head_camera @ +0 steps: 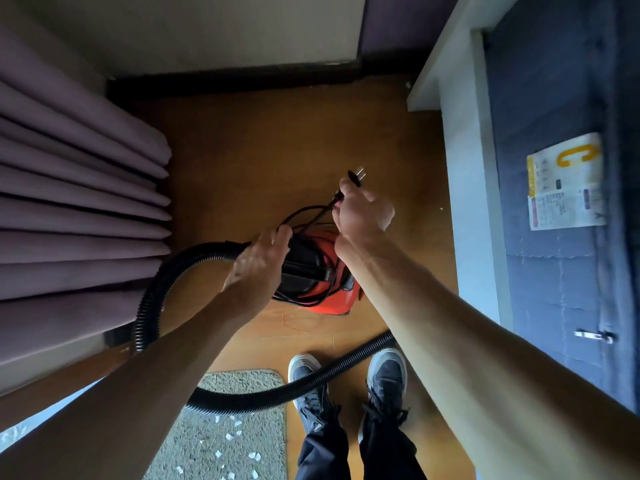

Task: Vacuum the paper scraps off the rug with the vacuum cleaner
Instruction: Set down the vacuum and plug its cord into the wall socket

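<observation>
above the vacuum cleaner [332, 303], right hand [363, 213] pinches the plug [355, 176]; left hand [258, 261], fingers loose, touches cord [320, 213] coils that may tangle.

The vacuum cleaner [329, 299] body is showing glossy red plastic under a matt black plastic top. The hose [149, 306] is presenting ribbed black plastic with a dull sheen. The plug [356, 175] is showing bright metal prongs on black plastic. The rug [207, 382] is displaying rough, nubby pile, and the paper scraps [254, 456] are appearing matt white. The floor [277, 143] is reflecting light as smooth wood-look board. The curtain [69, 202] is appearing as matt cloth.
</observation>
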A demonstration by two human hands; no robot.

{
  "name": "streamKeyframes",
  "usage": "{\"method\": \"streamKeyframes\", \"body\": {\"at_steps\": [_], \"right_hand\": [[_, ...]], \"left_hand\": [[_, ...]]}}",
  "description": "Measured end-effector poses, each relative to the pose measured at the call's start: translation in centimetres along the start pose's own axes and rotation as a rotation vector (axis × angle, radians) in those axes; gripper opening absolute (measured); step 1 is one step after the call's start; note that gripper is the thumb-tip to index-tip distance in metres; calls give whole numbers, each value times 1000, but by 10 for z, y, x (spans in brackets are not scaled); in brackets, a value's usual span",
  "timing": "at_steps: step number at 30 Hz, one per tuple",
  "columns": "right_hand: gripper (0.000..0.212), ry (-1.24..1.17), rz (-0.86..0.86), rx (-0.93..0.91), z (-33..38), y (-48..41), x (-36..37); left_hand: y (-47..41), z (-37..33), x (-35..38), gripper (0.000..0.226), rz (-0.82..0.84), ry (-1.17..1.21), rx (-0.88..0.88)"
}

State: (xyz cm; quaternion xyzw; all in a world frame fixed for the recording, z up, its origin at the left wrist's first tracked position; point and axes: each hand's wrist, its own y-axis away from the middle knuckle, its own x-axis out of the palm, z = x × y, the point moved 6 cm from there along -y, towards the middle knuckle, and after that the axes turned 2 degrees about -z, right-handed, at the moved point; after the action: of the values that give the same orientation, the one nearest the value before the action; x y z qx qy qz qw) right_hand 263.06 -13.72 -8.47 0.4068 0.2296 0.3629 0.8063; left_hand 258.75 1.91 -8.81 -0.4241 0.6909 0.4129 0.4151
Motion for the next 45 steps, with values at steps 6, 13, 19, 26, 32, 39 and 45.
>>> {"method": "streamKeyframes", "body": {"at_steps": [6, 13, 19, 26, 32, 39, 45], "right_hand": [[35, -3, 4, -222, 100, 54, 6], [2, -35, 38, -506, 216, 130, 10], [33, -20, 40, -717, 317, 204, 14], [39, -70, 47, -883, 408, 288, 10], [22, -69, -4, -990, 448, 339, 4], [13, -50, -22, -1049, 467, 371, 4], [23, 17, -88, -1047, 477, 376, 7]], "left_hand": [[-28, -38, -66, 19, -61, 159, -83], [-60, -91, -157, 18, -175, 300, -53], [-85, -124, -248, 22, -189, 436, 18], [-95, -164, -356, 8, -212, 538, 75], [-78, -189, -421, 23, -205, 640, 138], [-67, -203, -452, 12, -213, 721, 49], [-69, -204, -470, 13, -260, 724, 36]]}}
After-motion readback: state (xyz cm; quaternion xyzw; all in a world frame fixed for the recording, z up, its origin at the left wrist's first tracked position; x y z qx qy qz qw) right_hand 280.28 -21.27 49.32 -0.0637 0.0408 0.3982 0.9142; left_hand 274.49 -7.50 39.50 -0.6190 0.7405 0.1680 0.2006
